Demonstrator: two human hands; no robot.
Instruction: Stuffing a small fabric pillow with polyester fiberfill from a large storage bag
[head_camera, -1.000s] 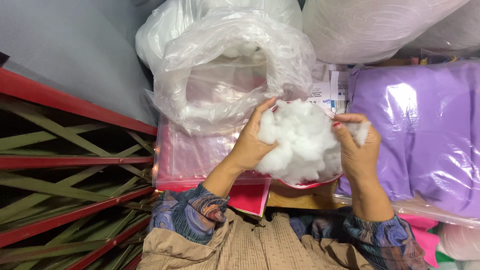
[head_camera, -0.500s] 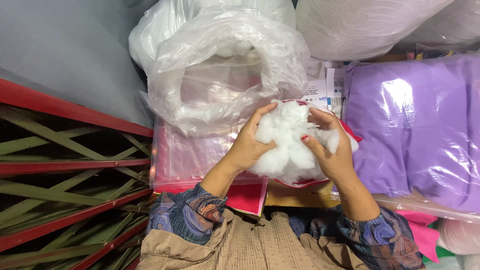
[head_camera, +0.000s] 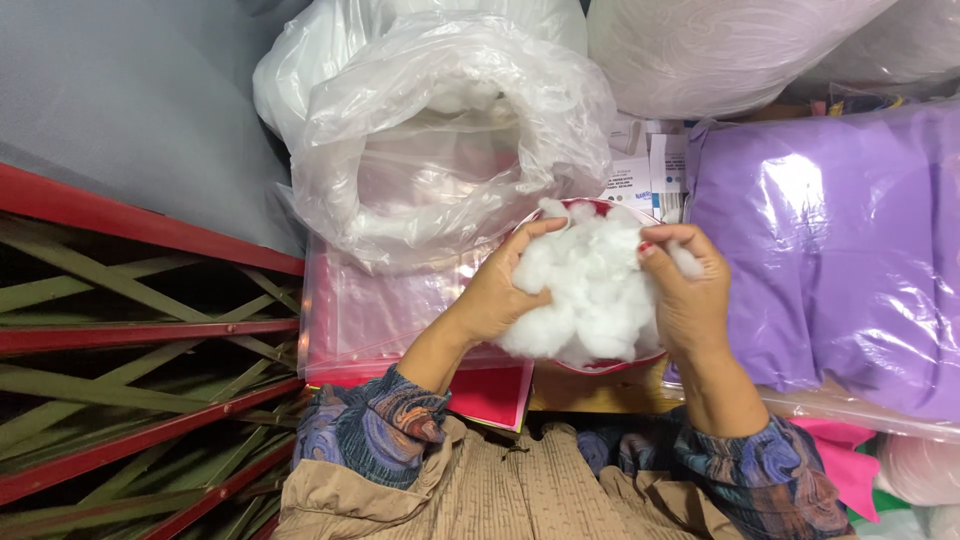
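Stuffing (head_camera: 590, 290) being gripped by both hands.
Left hand (head_camera: 500, 290) and right hand (head_camera: 690, 300) are clutching it beside an open clear bag (head_camera: 440, 130) (white fluff inside).

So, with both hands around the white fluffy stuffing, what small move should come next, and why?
Probably press the white fluffy stuffing down into the red-rimmed opening beneath it: the left hand and right hand cup the wad from both sides, and most of it bulges above the rim.
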